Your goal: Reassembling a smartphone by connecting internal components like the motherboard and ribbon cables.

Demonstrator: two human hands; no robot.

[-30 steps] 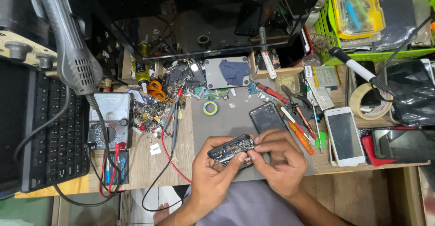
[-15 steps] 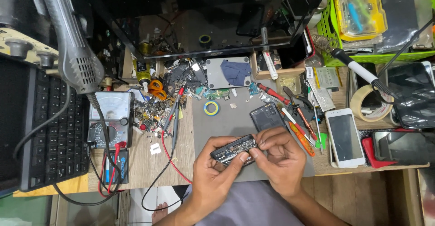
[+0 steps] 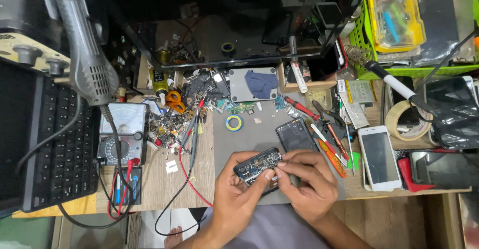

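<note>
Low in the middle of the frame, the left hand (image 3: 238,191) gripped an opened phone (image 3: 257,165) above the desk (image 3: 164,189) while the right hand (image 3: 310,181) pinched at its near end — mid-disassembly, seemingly — fine fingertip work.

Both forearms rise from the bottom edge of the view and angle toward each other, so the hands meet low in the middle. The left hand (image 3: 238,191) has its palm turned inward, fingers curled upward and the thumb stretched across toward the right, its tip pressed close to the other hand's fingertips. The right hand (image 3: 310,181) shows its back to the camera, wrist bent, fingers folded leftward and bunched in a tight pinch grip. The fingertips (image 3: 282,163) of both hands touch or nearly touch. Both wrists are bare.
</note>
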